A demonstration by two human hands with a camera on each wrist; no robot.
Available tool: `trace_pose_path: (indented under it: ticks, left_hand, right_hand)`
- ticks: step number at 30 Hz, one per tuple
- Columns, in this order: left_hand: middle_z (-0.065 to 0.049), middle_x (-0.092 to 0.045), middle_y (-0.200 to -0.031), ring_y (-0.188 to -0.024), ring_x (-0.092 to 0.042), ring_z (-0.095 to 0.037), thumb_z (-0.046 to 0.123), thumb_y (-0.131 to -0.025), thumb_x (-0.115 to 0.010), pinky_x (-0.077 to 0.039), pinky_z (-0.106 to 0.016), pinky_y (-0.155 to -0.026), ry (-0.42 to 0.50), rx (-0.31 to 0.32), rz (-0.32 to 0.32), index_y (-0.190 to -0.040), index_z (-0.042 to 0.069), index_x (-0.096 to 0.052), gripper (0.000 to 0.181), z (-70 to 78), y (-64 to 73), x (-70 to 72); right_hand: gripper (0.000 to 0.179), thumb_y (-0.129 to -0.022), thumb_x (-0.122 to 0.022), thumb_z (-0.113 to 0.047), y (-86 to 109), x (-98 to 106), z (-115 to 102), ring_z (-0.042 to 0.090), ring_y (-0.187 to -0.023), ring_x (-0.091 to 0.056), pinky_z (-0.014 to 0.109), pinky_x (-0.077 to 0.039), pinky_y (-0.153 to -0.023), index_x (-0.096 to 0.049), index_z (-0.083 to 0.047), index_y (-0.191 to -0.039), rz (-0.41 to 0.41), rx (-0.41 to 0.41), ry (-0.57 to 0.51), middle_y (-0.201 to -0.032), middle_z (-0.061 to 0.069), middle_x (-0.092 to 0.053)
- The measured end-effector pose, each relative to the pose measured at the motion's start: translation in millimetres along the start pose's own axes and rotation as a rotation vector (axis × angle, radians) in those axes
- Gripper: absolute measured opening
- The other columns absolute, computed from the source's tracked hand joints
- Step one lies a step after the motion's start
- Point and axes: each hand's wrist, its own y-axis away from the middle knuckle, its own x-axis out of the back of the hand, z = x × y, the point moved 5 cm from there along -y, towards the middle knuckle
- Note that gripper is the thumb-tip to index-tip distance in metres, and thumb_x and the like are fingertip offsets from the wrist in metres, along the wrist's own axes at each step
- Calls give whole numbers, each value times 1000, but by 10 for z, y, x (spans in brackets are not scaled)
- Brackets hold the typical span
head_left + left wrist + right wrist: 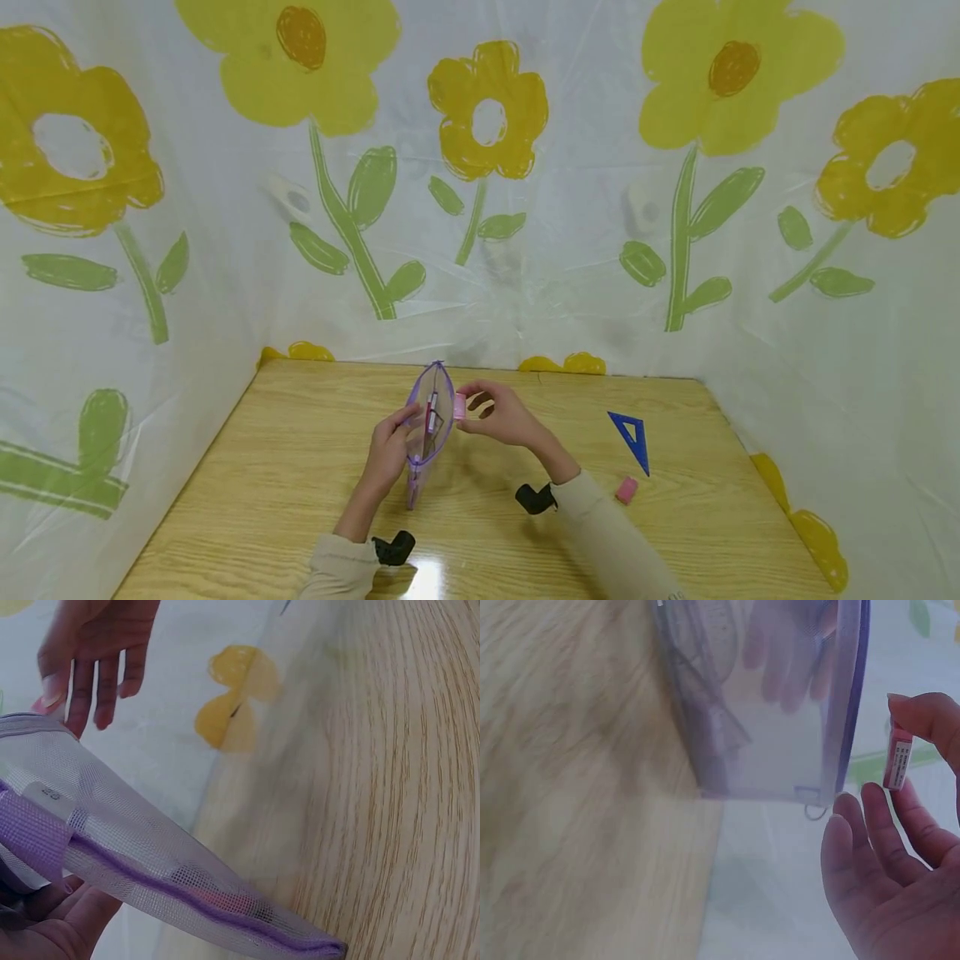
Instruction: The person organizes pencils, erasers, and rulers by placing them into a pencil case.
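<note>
My left hand [387, 450] holds a translucent mesh pencil pouch [135, 817] with purple trim by its left side. The pouch stands upright on the table with its top spread apart. Several slim items, one white and red [431, 412], show inside it. Through the mesh in the right wrist view, the left fingers [787, 675] lie against its far side. Just right of the pouch's mouth, my right hand [510, 414] pinches a pink eraser [898, 759] with a white printed label between thumb and fingertips. A gap separates the eraser from the pouch in the right wrist view.
On the wooden table [262, 467], a blue set square [640, 443] lies to the right. Nearer the front is another small pink block [627, 490]. A white cloth with yellow flowers [487, 125] walls the back and sides. Each wrist wears a black camera mount [534, 498].
</note>
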Motion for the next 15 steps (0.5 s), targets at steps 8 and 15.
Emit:
trace_pose_path:
  ticks: [8, 15]
  left_hand:
    - [-39, -41, -149, -136, -45, -53, -6, -103, -27, -44, -60, -111, 1, -2, 4, -144, -22, -38, 45, 4, -1, -10]
    - [-38, -41, -149, -136, -45, -52, -6, -102, -27, -45, -57, -112, 17, 13, 7, -144, -21, -38, 45, 5, 7, -1]
  right_hand:
    - [44, -85, -81, -9, -98, -74, -114, 37, -100, -65, 27, -60, -74, -65, -4, -125, -9, 32, 9, -120, 13, -66]
    - [42, -86, -80, -10, -135, -176, -128, 43, -101, -64, 22, -58, -70, -66, -4, -125, -50, 36, 17, -119, 12, -66]
